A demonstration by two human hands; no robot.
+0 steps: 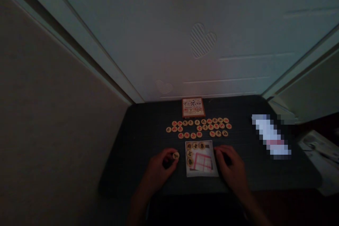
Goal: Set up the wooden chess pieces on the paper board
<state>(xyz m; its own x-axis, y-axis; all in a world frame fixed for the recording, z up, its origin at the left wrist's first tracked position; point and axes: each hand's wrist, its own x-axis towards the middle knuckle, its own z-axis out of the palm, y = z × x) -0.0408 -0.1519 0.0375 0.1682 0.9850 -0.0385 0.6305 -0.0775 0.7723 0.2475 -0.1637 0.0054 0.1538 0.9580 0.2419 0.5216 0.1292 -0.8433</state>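
My left hand is closed, pinching a round Chinese chess piece between thumb and fingers, just left of a square clear plastic tray. Along the tray's top lie several pieces with dark characters, among them a top-left piece, and two more run down its left side. A pink grid shows inside the tray. At the tray's right edge is my right hand, its thumb and forefinger drawn together. Whether those fingers grip the edge or something small, I cannot tell.
Loose chess pieces with red or dark characters lie in uneven rows beyond the tray. Behind them a flat Chinese chess box stands near the white door panel. A blurred pale object lies right on the dark table.
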